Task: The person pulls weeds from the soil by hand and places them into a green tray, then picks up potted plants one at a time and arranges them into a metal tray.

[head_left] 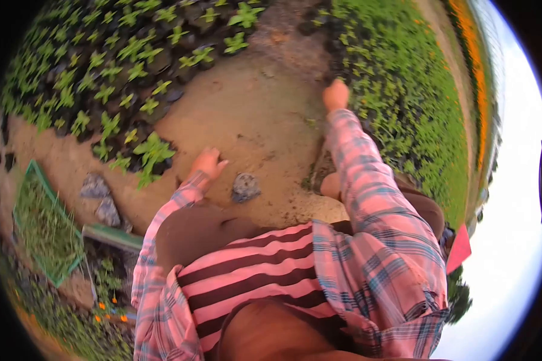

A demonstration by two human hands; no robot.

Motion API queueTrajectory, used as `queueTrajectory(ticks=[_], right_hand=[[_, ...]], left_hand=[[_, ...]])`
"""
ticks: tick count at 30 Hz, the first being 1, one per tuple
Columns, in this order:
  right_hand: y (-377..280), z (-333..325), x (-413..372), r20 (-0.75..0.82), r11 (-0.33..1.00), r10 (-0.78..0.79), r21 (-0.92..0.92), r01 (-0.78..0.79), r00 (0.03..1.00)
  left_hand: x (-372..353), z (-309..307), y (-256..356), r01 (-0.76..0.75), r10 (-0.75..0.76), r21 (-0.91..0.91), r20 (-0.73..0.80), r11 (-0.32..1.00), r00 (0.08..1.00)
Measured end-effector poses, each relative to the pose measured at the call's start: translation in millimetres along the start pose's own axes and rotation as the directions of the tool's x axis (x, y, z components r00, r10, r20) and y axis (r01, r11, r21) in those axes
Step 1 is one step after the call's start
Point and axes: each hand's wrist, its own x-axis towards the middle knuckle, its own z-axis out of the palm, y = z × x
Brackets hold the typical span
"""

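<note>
My left hand (207, 163) hovers over or rests on the bare soil (253, 114), thumb apart from the fingers, with nothing visible in it. Close to it on the right lies a grey stone (246, 187). On its other side are potted seedlings (154, 150) in black bags. My right hand (336, 95) reaches forward to the edge of a dense bed of small green plants (397, 84). Its fingers are closed, and whatever they hold, if anything, is hidden.
A green-framed crate (45, 222) with cut grass stands at the left, near two grey stones (100, 198). A green-edged board (111, 236) lies beside it. More seedlings (120, 60) fill the far left. Orange flowers (471, 72) line the right. My bent knees are close below my hands.
</note>
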Motion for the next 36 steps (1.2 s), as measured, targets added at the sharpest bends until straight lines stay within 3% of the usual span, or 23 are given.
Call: queueTrajectory(ticks=[2, 4, 6, 9, 10, 11, 12, 13, 14, 15, 17, 18, 19, 21, 23, 25, 27, 28, 30, 34, 36], right_hand=[[-4, -12, -2, 0.033, 0.987, -0.156, -0.037, 0.157, 0.987], [-49, -55, -25, 0.326, 0.898, -0.023, 0.422, -0.124, 0.945], [-80, -65, -40, 0.379, 0.868, -0.128, 0.490, -0.082, 0.916], [-142, -84, -71, 0.429, 0.732, -0.509, 0.671, 0.114, 0.747], [-162, -84, -77, 0.429, 0.720, -0.525, 0.684, 0.114, 0.735], [-181, -82, -84, 0.137, 0.534, -0.780, 0.654, 0.536, 0.611], [-198, -80, -91, -0.119, 0.247, -0.933, 0.474, 0.845, 0.339], [-218, -80, -103, -0.031, 0.230, -0.961, 0.458, 0.859, 0.274], [-236, -79, -114, 0.068, 0.226, -0.974, 0.432, 0.873, 0.218], [-248, -78, -122, -0.035, 0.064, -0.995, 0.442, 0.895, 0.088], [-259, -48, -139, -0.129, -0.093, -0.991, 0.425, 0.901, -0.042], [-258, -39, -143, -0.045, -0.100, -0.995, 0.383, 0.918, -0.090], [-257, -38, -147, -0.075, -0.068, -0.996, 0.430, 0.900, -0.040], [-234, -36, -142, -0.097, -0.029, -0.995, 0.465, 0.885, 0.019], [-202, -33, -135, -0.093, 0.396, -0.863, 0.487, 0.779, 0.497], [-153, -32, -108, 0.026, 0.789, -0.520, 0.396, 0.469, 0.854], [-79, -12, -75, -0.286, 0.890, -0.234, 0.322, 0.323, 0.929], [-52, -21, -66, -0.206, 0.984, -0.085, 0.135, 0.114, 0.975], [-28, -49, -51, -0.155, 0.918, 0.338, 0.270, -0.289, 0.928], [20, -23, -16, -0.196, 0.945, 0.318, 0.144, -0.293, 0.928], [39, 0, -2, -0.106, 0.973, 0.229, 0.005, -0.230, 0.968]], left_hand=[[-1, -2, 2, 0.005, -0.005, -0.029, 0.001, 1.000, 1.000], [0, 1, -1, 0.000, 0.001, -0.045, 0.005, 0.999, 1.000], [1, 2, -1, 0.018, -0.019, -0.051, -0.002, 0.999, 1.000], [1, 6, -4, -0.017, 0.015, -0.063, -0.033, 0.998, 0.999], [0, 6, -6, -0.069, 0.065, -0.070, -0.060, 0.995, 0.996], [-1, 2, -6, -0.052, 0.048, -0.062, -0.064, 0.997, 0.997], [-2, -1, -5, -0.021, 0.017, -0.106, -0.045, 0.994, 0.999], [-2, -2, -3, 0.002, -0.005, -0.152, -0.021, 0.988, 1.000], [0, -1, -4, 0.118, -0.115, -0.160, 0.027, 0.980, 0.993], [5, 0, -4, 0.206, -0.195, -0.167, 0.083, 0.964, 0.977], [10, -3, -12, 0.145, -0.137, -0.188, 0.055, 0.972, 0.989], [9, -12, -6, 0.185, -0.178, -0.242, 0.052, 0.953, 0.983], [10, -12, -14, 0.041, -0.055, -0.213, -0.061, 0.976, 0.997], [9, -18, -19, 0.005, -0.029, -0.212, -0.112, 0.977, 0.993], [7, -20, -18, -0.003, -0.026, -0.214, -0.134, 0.977, 0.991], [5, -16, -22, -0.015, -0.022, -0.217, -0.167, 0.976, 0.986], [8, -3, -26, 0.001, -0.036, -0.246, -0.137, 0.969, 0.990], [10, 0, -26, 0.027, -0.059, -0.276, -0.108, 0.961, 0.992], [11, 5, -23, 0.015, -0.043, -0.256, -0.103, 0.967, 0.994], [13, 8, -27, 0.015, -0.039, -0.264, -0.084, 0.964, 0.996], [12, 3, -27, 0.020, -0.043, -0.267, -0.080, 0.963, 0.996]])
